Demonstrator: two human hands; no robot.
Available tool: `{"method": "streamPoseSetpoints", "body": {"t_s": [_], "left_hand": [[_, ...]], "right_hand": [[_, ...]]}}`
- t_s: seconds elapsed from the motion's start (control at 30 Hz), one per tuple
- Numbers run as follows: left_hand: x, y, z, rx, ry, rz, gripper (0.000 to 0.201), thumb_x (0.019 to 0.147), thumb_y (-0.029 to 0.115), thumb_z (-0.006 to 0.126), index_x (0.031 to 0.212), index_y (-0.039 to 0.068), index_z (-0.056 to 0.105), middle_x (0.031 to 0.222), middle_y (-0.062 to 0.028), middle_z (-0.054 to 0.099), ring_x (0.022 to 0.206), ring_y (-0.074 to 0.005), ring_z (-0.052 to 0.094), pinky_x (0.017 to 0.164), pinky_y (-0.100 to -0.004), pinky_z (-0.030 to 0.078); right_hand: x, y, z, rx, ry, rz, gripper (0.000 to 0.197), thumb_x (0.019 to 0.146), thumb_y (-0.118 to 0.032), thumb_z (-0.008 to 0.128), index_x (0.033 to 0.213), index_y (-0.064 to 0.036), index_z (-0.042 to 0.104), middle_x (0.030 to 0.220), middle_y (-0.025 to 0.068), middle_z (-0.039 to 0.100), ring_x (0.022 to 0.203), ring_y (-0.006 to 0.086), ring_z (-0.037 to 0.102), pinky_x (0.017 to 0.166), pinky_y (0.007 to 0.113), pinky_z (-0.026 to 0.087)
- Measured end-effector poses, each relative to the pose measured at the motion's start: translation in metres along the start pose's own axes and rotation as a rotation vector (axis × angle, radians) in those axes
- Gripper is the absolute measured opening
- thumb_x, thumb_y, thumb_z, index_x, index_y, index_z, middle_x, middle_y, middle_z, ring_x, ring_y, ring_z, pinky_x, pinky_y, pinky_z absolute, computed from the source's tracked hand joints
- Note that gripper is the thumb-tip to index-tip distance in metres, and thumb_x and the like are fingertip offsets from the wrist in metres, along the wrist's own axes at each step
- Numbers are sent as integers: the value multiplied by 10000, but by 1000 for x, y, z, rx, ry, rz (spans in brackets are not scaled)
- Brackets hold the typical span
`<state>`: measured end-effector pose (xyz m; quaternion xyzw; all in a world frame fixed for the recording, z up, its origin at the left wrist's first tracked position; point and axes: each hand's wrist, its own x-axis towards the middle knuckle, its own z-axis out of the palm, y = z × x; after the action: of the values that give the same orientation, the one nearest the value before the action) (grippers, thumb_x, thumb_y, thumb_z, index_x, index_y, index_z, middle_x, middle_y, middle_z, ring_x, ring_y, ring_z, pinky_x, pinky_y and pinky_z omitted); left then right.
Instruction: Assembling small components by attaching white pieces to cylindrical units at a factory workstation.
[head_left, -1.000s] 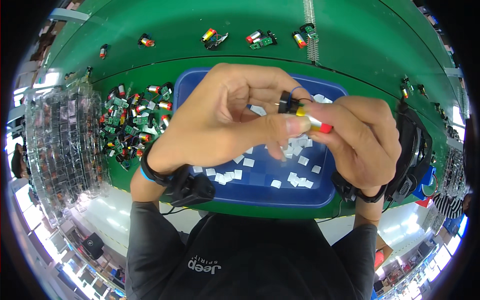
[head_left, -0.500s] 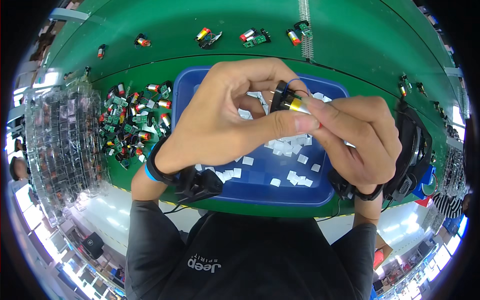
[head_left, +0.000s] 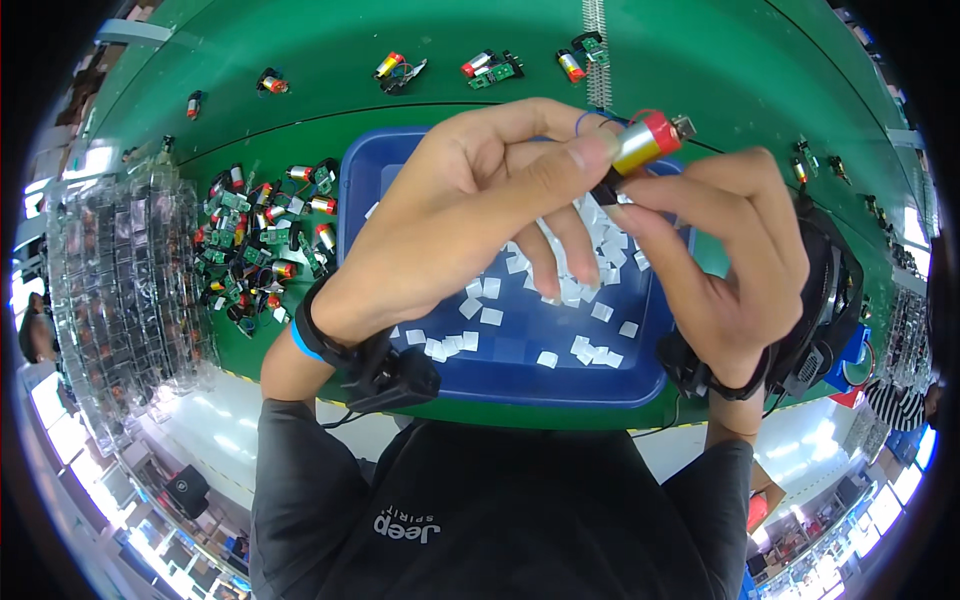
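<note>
Left hand (head_left: pixel 455 215) gripping a silver-yellow-red cylinder (head_left: pixel 640 144) above a blue plastic tray (head_left: pixel 520 388), right hand (head_left: pixel 735 250) pinching its black end (head_left: pixel 606 190), pale lettering (head_left: pixel 407 529) across a black shirt (head_left: pixel 560 500), green tabletop (head_left: pixel 710 70), shiny pale floor (head_left: pixel 222 440).

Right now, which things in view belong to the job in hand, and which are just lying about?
Likely part of the work:
wired cylinder, in left hand and right hand
blue tub with white squares
piled similar parts

Apparently just lying about:
black bag-like item
clear plastic trays, far left
</note>
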<state>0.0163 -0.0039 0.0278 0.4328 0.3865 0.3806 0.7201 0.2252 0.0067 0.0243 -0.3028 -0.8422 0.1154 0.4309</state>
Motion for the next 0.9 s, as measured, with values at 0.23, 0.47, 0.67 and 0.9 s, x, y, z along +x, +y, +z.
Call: {"method": "streamPoseSetpoints", "body": {"t_s": [0.23, 0.47, 0.67, 0.9], "left_hand": [[-7, 1, 9, 35, 71, 17, 397, 1029, 302, 521, 1223, -45, 530, 683, -106, 657, 526, -180, 661, 432, -229, 496], [-4, 4, -9, -87, -42, -112, 363, 995, 294, 602, 1131, -43, 602, 862, -108, 696, 611, -173, 696, 471, -242, 509], [41, 29, -94, 654, 319, 263, 416, 1012, 366, 536, 1210, 11, 624, 1119, -90, 685, 792, -123, 666, 538, -223, 480], [73, -8, -257, 1706, 712, 407, 347, 890, 378, 703, 1073, 84, 689, 991, -79, 687, 892, -228, 614, 771, -368, 494]], "right_hand": [[-1, -8, 7, 81, -13, 133, 252, 712, 54, 811, 930, 2, 697, 856, 81, 614, 675, 151, 581, 559, 246, 461], [-4, 23, 19, -201, 61, -296, 226, 686, -52, 817, 886, -34, 713, 802, 51, 601, 583, 171, 571, 483, 263, 445], [-1, 18, 12, -156, -15, -91, 266, 687, -23, 812, 930, -49, 708, 811, 61, 627, 600, 189, 600, 523, 286, 480], [0, 17, 9, -145, -122, -69, 253, 702, -32, 807, 933, -61, 707, 739, 56, 629, 605, 212, 611, 525, 312, 476]]}}
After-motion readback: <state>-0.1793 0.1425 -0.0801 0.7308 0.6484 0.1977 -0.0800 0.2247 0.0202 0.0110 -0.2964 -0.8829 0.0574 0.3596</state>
